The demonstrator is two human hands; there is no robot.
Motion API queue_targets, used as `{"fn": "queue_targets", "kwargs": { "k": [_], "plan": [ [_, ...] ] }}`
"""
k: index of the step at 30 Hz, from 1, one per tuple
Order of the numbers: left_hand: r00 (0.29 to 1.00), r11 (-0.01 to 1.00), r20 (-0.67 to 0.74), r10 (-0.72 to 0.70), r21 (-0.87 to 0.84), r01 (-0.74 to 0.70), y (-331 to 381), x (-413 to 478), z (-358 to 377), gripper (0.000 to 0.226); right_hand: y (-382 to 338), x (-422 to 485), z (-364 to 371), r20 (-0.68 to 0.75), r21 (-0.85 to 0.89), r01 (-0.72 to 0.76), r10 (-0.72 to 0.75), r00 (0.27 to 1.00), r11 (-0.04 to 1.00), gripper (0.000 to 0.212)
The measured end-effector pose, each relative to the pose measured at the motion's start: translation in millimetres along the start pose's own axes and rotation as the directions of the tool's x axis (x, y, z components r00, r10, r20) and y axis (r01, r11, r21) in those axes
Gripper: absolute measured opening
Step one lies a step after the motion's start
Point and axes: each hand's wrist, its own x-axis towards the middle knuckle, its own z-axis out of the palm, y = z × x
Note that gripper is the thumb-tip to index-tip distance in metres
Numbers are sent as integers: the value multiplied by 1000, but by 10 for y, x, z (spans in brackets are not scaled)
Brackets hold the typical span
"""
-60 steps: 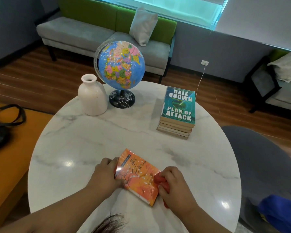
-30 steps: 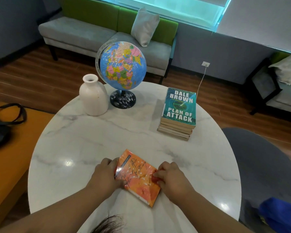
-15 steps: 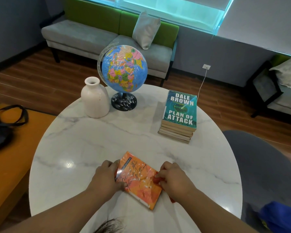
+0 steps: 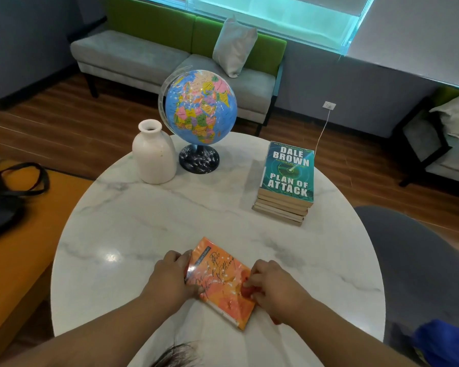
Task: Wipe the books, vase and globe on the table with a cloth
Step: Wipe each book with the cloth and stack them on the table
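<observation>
An orange paperback [image 4: 221, 276] lies flat near the front of the round marble table [image 4: 133, 223]. My left hand [image 4: 171, 276] grips its left edge. My right hand [image 4: 272, 283] presses a red cloth [image 4: 245, 291] onto the book's right side; most of the cloth is hidden under the fingers. Farther back on the right stands a stack of books [image 4: 285, 186] topped by a teal cover. A white vase [image 4: 153, 153] and a blue globe [image 4: 199, 107] on a black base stand at the back left.
A grey chair [image 4: 419, 263] with something blue on it sits at the right. An orange seat [image 4: 13, 250] with a black bag [image 4: 3, 200] is at the left. A grey and green sofa [image 4: 170, 59] stands behind the table.
My right hand with the cloth slid left onto the orange book's cover. The left hand stayed on the book's left edge. The view shifted slightly.
</observation>
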Motion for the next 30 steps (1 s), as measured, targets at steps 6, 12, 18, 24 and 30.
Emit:
{"fn": "queue_targets", "kwargs": {
  "k": [6, 12, 18, 24, 30],
  "plan": [
    [1000, 1000, -1, 3, 10, -3, 13, 1, -6, 82, -76, 126, -13, -48, -55, -10, 8, 999, 998, 27],
    [1000, 1000, 2, 4, 23, -4, 7, 5, -7, 82, 12, 58, -68, 22, 7, -21, 20, 1000, 1000, 29],
    [1000, 999, 12, 3, 43, -3, 8, 11, -11, 82, -57, 44, 36, 14, -27, 41, -40, 999, 999, 29],
    [1000, 998, 3, 10, 56, -10, 11, 15, -7, 80, -13, -61, 38, -41, -3, -46, 46, 998, 999, 27],
    [1000, 999, 6, 9, 47, -9, 0, 12, -1, 81, 4, -172, 105, -94, 70, -58, 65, 993, 996, 26]
  ]
}}
